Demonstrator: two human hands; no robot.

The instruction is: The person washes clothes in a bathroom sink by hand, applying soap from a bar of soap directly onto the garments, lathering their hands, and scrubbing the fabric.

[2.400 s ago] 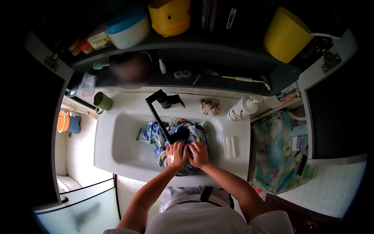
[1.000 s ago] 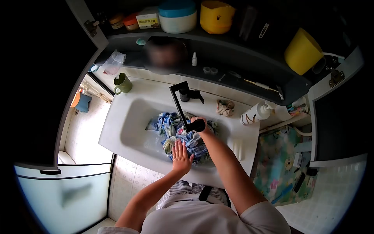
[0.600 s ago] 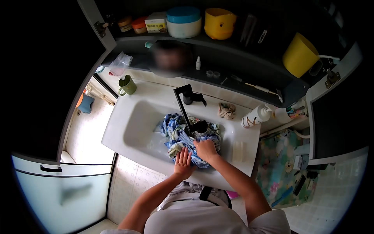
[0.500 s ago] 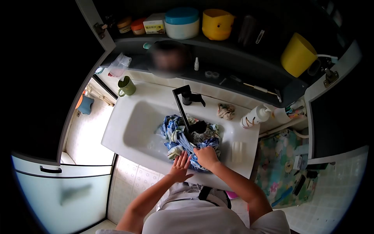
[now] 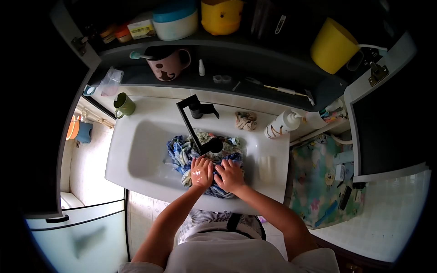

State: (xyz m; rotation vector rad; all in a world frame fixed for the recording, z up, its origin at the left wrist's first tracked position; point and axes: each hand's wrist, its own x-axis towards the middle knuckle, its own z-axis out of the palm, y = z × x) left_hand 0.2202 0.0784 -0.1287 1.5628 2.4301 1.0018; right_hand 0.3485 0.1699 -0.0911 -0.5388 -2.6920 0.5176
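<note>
A bundle of wet blue and white patterned cloth lies in the white sink, beneath the black faucet. My left hand, with white suds on its back, presses on the front part of the cloth, its fingers curled over it. Close beside it on the right, my right hand has its fingers bent into the same cloth. The fingertips of both hands are partly sunk in the folds.
A green cup stands at the sink's back left corner. Behind the sink are a crumpled cloth and a white pump bottle. Above, a dark shelf carries a pink mug and a yellow cup. Cabinet doors stand open both sides.
My left hand has moved from lying flat with spread fingers to curling on the cloth. My right hand has shifted beside it. The view has turned, and the pink mug now shows clearly.
</note>
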